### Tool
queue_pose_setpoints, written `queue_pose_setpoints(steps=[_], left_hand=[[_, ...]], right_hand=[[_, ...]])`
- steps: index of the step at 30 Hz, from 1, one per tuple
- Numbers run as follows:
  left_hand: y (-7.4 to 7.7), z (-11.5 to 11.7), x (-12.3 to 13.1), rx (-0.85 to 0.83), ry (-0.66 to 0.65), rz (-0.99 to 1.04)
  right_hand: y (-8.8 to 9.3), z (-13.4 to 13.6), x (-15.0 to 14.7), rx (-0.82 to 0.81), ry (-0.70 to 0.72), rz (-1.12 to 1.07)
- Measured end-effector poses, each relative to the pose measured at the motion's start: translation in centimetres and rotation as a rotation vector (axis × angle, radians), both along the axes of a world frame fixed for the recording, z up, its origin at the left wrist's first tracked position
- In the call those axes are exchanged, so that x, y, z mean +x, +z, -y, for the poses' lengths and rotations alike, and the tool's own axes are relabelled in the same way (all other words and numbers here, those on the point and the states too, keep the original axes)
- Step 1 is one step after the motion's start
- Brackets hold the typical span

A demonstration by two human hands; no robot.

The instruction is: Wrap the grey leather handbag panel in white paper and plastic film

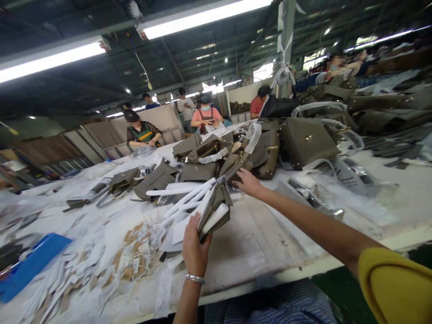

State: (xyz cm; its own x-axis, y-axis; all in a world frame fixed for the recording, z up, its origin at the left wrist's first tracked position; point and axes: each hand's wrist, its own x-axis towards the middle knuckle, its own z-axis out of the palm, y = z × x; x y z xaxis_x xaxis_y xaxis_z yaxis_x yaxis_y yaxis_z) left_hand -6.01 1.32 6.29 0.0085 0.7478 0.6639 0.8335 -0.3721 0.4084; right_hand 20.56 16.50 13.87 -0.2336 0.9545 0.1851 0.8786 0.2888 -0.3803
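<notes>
An olive-brown handbag (216, 204) stands at the table's middle, with white foam strips (194, 198) and white sheets around and inside it. My left hand (195, 247), a silver bangle on its wrist, grips the near lower edge of this bag between thumb and fingers. My right hand (249, 183) reaches across to the bag's far side, fingers stretched out and apart beside the olive straps. Whether its fingertips touch the straps I cannot tell. Just beyond it lies a heap of olive handbags (200, 171) with wrapped handles.
Paper scraps and tan tags with strings (135, 254) litter the left of the table (249, 270). A blue folder-like sheet (37, 265) lies at far left. A larger olive handbag (307, 141) stands at right near plastic-wrapped parts. Several people work across the table.
</notes>
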Motion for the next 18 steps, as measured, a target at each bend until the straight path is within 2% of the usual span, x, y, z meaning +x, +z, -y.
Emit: queue_pose_setpoints(steps=[2, 4, 7, 9, 13, 15, 18], left_hand=[[0.0, 0.0, 0.0, -0.003, -0.004, -0.002], [0.1, 0.1, 0.0, -0.004, -0.012, -0.005], [0.2, 0.1, 0.1, -0.008, -0.009, -0.008], [0.2, 0.1, 0.2, -0.010, -0.009, -0.006], [0.2, -0.1, 0.4, -0.044, 0.033, 0.045], [0.6, -0.2, 0.3, -0.104, 0.108, 0.124], [1.9, -0.3, -0.4, -0.194, 0.249, 0.274]], right_hand=[[-2.4, 3.1, 0.0, 0.120, 0.008, -0.039], [-5.6, 7.1, 0.0, 0.212, 0.141, -0.061], [-9.9, 12.6, -0.4, 0.083, 0.300, -0.003], [-11.5, 14.8, -1.0, -0.026, 0.339, 0.048], [-11.7, 15.9, -2.1, -0.074, 0.279, 0.071], [-11.3, 15.7, -2.5, -0.088, 0.247, 0.068], [-11.0, 15.7, -2.7, -0.107, 0.246, 0.066]])
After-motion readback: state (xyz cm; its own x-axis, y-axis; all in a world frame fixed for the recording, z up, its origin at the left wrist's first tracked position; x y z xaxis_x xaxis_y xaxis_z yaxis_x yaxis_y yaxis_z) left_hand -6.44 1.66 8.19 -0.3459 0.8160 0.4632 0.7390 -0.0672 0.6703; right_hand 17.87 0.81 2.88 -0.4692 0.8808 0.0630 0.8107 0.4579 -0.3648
